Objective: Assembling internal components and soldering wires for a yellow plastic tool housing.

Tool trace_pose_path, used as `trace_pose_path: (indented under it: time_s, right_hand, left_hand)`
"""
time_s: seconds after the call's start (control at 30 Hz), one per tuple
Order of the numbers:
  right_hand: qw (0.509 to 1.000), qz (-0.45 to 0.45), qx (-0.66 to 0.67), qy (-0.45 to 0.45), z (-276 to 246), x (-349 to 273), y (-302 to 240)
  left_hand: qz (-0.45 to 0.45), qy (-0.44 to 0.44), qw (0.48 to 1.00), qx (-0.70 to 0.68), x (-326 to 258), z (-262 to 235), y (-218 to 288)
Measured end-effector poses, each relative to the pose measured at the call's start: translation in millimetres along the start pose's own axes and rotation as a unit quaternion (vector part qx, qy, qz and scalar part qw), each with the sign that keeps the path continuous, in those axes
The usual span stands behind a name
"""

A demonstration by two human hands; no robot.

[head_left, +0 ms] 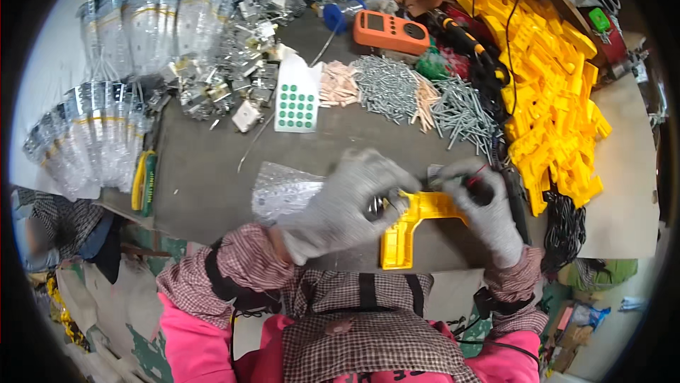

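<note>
left hand [340,202]: gloved, clamped on the yellow plastic housing [411,227], held between both hands
right hand [482,206]: closed around a screwdriver [473,179] (tip hidden)
step: a screw is probably being driven; steady alignment is needed next

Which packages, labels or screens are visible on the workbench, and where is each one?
Orange meter with dark screen: far centre, rectangular.
White card with rows of green dots: middle, beside the screws.
Clear plastic bags: left edge, bundled in stacks.
Clear bag: under the left hand.
</note>
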State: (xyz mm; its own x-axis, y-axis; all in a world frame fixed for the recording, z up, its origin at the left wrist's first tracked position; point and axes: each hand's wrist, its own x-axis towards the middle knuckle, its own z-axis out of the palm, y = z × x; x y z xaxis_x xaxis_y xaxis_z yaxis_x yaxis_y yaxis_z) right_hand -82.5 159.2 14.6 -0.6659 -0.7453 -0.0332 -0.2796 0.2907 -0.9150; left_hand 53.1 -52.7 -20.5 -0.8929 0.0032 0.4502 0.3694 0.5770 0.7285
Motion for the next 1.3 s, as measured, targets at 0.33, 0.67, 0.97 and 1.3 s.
trace_pose_path:
  time_s: [0.33, 0.67, 0.97, 1.3]
  right_hand:
    - [0.889, -0.213, -0.382, -0.133, 21, 7, -10]
    - [0.848, -0.151, -0.475, -0.181, 34, 1, -21]
    - [0.994, 0.02, 0.105, -0.016, 10, -24, 9]
    - [0.979, -0.045, -0.181, -0.076, 23, -19, -14]
  left_hand:
    - [-0.15, -0.01, 0.952, -0.267, -5, 2, -13]
    - [-0.161, -0.064, 0.978, -0.117, -3, 3, -8]
    - [0.0, -0.024, 0.997, -0.069, -13, 11, -16]
    - [-0.159, -0.005, 0.97, -0.186, -12, 11, -15]
